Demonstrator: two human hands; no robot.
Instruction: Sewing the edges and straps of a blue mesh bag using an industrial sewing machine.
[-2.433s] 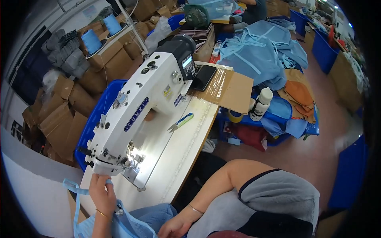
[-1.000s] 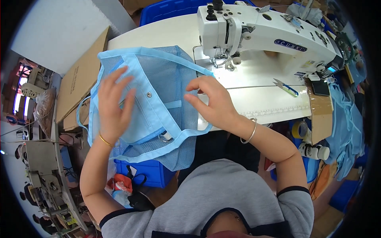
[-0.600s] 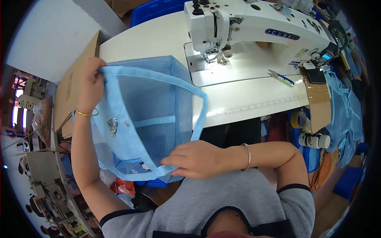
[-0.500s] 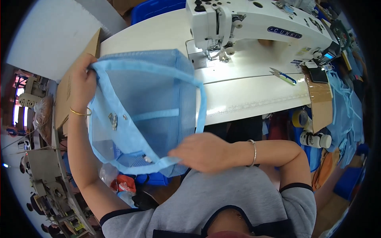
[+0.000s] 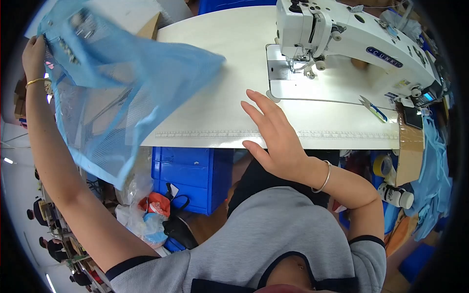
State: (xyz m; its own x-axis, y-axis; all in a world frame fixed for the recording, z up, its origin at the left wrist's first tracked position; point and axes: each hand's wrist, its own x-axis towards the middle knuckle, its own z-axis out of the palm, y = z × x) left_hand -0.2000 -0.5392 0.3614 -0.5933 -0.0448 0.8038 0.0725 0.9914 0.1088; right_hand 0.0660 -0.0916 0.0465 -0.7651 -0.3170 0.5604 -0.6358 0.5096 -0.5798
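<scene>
Left of the sewing machine (image 5: pixel 351 35), the left hand (image 5: pixel 35 57) grips a bag (image 5: pixel 122 73) by its edge, apparently to support it, while the right hand (image 5: pixel 283 146) spreads empty fingers.

We find the sewing machine (image 5: pixel 354 41) on the tabletop (image 5: pixel 210 119), right of the mesh bag (image 5: pixel 161 68). Snips (image 5: pixel 375 110) lie before the machine, left of a phone (image 5: pixel 413 117) on cardboard (image 5: pixel 409 156). A crate (image 5: pixel 188 180) sits below the near edge.
</scene>
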